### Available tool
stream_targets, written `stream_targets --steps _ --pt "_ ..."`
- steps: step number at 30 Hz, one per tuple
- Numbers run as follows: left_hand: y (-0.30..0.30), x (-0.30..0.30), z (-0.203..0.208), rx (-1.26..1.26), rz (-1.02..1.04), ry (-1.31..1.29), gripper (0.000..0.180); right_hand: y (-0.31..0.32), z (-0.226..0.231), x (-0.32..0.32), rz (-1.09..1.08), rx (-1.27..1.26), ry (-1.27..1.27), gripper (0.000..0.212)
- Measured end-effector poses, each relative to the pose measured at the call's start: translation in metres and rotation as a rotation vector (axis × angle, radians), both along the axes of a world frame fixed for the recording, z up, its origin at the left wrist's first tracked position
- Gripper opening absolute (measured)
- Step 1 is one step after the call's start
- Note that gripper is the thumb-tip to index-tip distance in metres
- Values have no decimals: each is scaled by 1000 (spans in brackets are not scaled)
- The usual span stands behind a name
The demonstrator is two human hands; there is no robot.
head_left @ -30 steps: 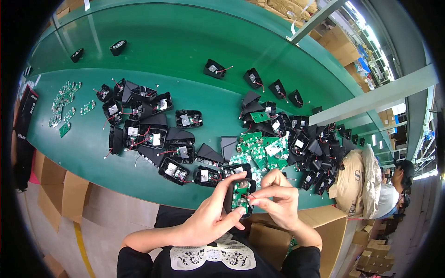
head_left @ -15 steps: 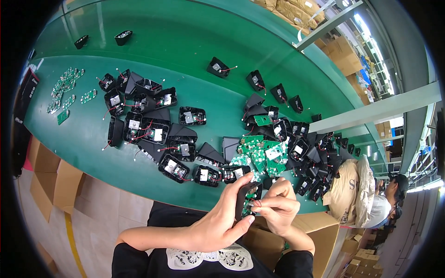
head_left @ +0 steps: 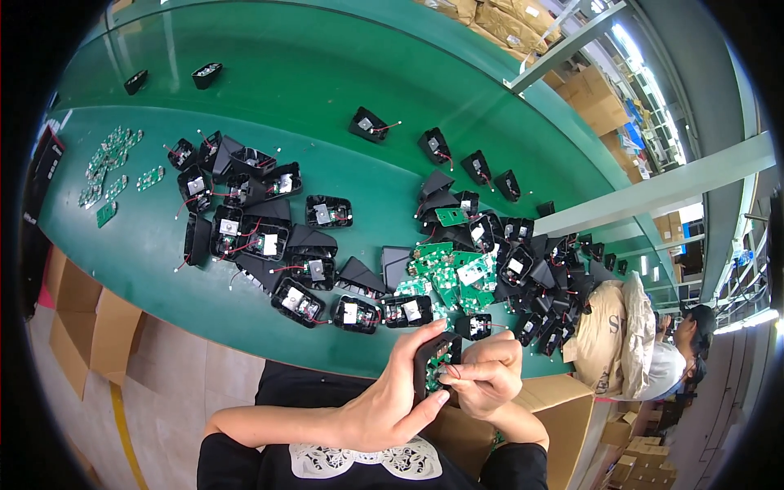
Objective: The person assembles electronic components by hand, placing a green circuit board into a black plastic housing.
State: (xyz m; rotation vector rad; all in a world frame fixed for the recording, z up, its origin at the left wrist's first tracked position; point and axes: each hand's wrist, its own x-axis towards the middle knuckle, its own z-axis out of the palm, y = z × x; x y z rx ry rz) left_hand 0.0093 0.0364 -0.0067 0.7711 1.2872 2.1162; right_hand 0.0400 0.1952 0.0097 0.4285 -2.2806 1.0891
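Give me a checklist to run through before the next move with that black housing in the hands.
1. Left hand has the black housing firmly in its grip: ok, fingers wrap its edge.
2. Right hand is at the housing's open side: ok, fingertips pinch at its lower part.
3. Green board seated inside the housing: cannot tell, fingers hide most of it.
4. More green circuit boards within reach: ok, a pile lies just ahead.
5. Spare black housings at hand on the green table: ok.
6. Wires free of the fingers: cannot tell, too small.
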Motion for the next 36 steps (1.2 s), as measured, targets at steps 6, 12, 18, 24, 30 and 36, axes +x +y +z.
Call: stream_targets --steps 6,12,18,24,30,36 --pt "0 -1 -4 -83 93 214 66 -1 -7 -1 45 -144 -44 23" --pt "5 1 -5 -32 151 311 66 -1 2 5 21 -128 -74 23" --pt "7 6 -7 26 53 145 68 -2 2 7 -5 -143 -41 24" --pt "5 9 -7 140 -35 31 70 0 4 8 41 -74 -5 24" --pt "6 10 -8 139 -57 -43 70 0 2 10 5 -141 -21 24" --pt "8 8 -10 19 29 189 74 -1 2 9 0 -127 -11 23"
